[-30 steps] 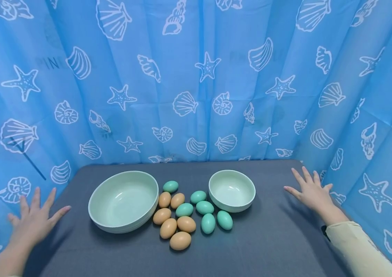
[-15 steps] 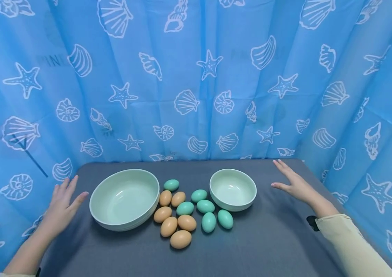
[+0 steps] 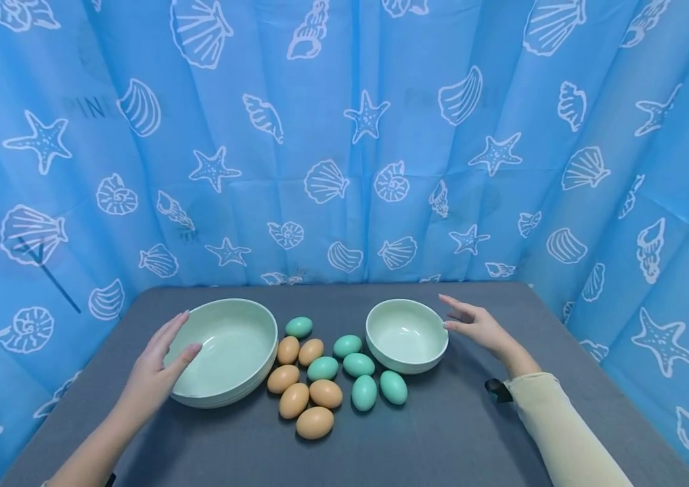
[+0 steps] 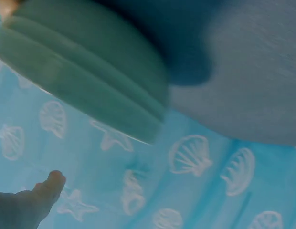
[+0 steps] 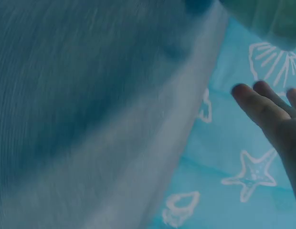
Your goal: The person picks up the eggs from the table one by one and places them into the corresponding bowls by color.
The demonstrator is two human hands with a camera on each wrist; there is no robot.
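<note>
L hand [image 3: 151,365] at lg bowl [image 3: 231,355], R hand [image 3: 480,329] by sm bowl [image 3: 408,338]

L hand: loose, fingers fairly straight, thumb held well apart from them; nothing gripped. In head view it overlaps the left side of lg bowl, w/ thumb tip in front of the bowl's inside. Contact w/ rim: can't tell. L wrist view has the bowl's ridged outer wall up close, blurry.

R hand: also relaxed, fingers pointing left, thumb a bit below them, no object in grasp. Thumb tip is right at the right rim of sm bowl; can't tell if touching. R wrist view shows fingertips against the backdrop, plus a blurred bit of bowl in top corner. Pale yellow sleeve [image 3: 564,426] on R arm, dark strap [image 3: 497,390] at wrist.

Both bowls pale green, upright, lg one left, sm one right. Btwn them, 12 eggs: 6 brown, 6 green. Brown eggs [image 3: 293,400] bunch just right of lg bowl, front-most one [image 3: 315,423] nearest the person. Green eggs [image 3: 359,365] mostly left & front of sm bowl; one [image 3: 323,368] sits among the browns, another [image 3: 299,327] at the back near lg bowl.

All on dk grey table [image 3: 436,439]. Behind & at sides: blue curtain [image 3: 332,135] w/ white shells, starfish.
</note>
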